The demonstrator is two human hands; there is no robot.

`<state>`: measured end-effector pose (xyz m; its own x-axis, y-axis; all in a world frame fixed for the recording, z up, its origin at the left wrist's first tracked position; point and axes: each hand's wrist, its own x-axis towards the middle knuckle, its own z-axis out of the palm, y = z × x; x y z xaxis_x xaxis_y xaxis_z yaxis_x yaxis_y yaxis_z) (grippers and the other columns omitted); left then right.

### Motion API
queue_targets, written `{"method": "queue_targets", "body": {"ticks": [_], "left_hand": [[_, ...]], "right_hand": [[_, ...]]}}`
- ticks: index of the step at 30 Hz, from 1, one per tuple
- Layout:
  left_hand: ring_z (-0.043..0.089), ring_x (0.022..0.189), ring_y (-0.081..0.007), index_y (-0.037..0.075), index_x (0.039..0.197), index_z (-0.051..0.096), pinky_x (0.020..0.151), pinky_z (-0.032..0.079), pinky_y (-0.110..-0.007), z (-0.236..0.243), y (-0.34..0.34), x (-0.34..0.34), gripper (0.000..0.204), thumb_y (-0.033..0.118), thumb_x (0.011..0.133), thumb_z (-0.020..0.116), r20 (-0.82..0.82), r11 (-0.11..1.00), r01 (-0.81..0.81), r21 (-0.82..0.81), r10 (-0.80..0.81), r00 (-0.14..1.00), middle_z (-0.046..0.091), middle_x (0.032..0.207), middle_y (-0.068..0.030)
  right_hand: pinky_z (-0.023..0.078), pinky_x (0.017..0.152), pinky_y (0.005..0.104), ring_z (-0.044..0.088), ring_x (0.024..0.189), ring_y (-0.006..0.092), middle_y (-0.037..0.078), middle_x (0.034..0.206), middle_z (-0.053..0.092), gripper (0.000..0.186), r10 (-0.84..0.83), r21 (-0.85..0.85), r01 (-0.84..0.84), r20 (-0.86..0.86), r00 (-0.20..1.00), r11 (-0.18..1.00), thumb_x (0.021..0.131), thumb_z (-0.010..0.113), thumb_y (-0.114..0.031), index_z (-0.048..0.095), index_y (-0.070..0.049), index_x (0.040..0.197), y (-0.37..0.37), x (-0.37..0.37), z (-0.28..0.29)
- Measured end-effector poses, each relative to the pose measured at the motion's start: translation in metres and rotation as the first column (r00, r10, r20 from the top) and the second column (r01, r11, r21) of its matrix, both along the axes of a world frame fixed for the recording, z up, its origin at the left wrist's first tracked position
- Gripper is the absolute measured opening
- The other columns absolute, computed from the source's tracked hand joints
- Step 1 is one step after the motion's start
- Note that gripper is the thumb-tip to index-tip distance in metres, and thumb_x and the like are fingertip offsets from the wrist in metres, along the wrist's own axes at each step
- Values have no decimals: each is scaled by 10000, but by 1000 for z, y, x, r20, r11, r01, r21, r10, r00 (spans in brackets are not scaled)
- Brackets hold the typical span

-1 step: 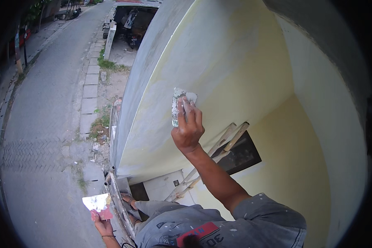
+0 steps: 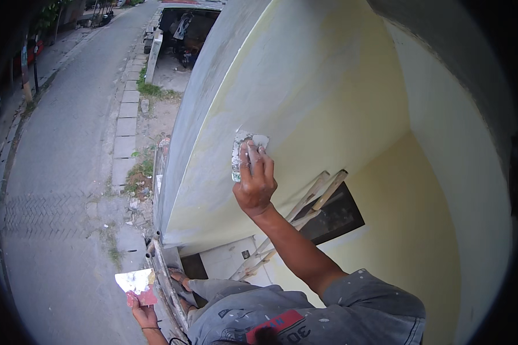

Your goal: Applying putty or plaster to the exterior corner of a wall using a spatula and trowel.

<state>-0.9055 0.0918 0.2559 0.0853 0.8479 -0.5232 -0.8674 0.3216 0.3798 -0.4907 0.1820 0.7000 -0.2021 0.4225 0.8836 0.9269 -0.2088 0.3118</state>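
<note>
My right hand (image 2: 255,190) grips a putty knife (image 2: 237,156) caked with white and dark residue. Its flat blade lies against the pale yellow wall (image 2: 328,92), where grey-white smears spread along the edge. White filler coats my fingers. Lower left, my left hand (image 2: 144,314) is closed on a wide scraper (image 2: 137,282) with a white upper part and a red lower part, held out over the road side with some yellowish stuff on it.
Metal scaffold poles (image 2: 166,280) stand beside my bare feet (image 2: 181,279). A wooden ladder (image 2: 259,257) leans near a dark window opening (image 2: 334,217). Far below on the left runs a paved road (image 2: 69,138), with an open garage (image 2: 181,43) past the wall's edge.
My right hand and the putty knife have shifted slightly left and down along the wall. The left hand with its scraper stays where it was.
</note>
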Motion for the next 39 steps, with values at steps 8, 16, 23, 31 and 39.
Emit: {"method": "queue_targets", "body": {"ticks": [8, 16, 23, 31, 39], "left_hand": [[550, 1319, -256, 160, 1501, 475, 1083, 442, -487, 6, -8, -6, 491, 333, 1048, 550, 15, 1000, -6, 14, 5, 1000, 546, 1488, -43], [557, 1310, -265, 156, 1486, 489, 1035, 468, -480, -6, -37, -16, 496, 359, 1039, 564, -1, 998, -56, -30, 56, 998, 555, 1477, -51], [560, 1304, -265, 158, 1488, 486, 1033, 460, -478, -8, -37, -17, 505, 378, 1039, 562, -15, 998, -58, -5, 58, 998, 557, 1474, -51], [561, 1306, -264, 157, 1487, 486, 1040, 477, -472, 1, -26, -12, 489, 347, 1042, 561, 35, 997, -77, -11, 78, 996, 556, 1474, -55], [562, 1305, -265, 175, 1500, 480, 1040, 476, -467, -8, -60, -28, 504, 351, 1036, 568, 17, 994, -87, -60, 88, 996, 549, 1483, -56]], "right_hand": [[567, 890, 428, 649, 1023, 383, 191, 1236, 663, 507, 44, -145, -73, -195, 980, 987, 768, 564, 68, 664, 39, 1264, -25, -15, -55], [577, 837, 417, 653, 994, 376, 184, 1199, 673, 359, -13, 316, 47, -109, 994, 948, 858, 554, 97, 666, 69, 1197, -27, 19, 126], [569, 874, 413, 654, 999, 382, 185, 1263, 669, 533, 6, 88, -4, -25, 1000, 996, 746, 518, 111, 662, 59, 1257, 4, -35, 50], [568, 919, 403, 659, 1041, 386, 157, 1246, 690, 435, 48, -289, -128, -267, 963, 949, 826, 578, 22, 678, 43, 1248, -26, -43, -40], [531, 980, 469, 576, 1143, 437, 200, 1331, 604, 516, 20, 124, -37, 130, 991, 992, 738, 551, 92, 674, 74, 1238, -2, 40, 38]]}}
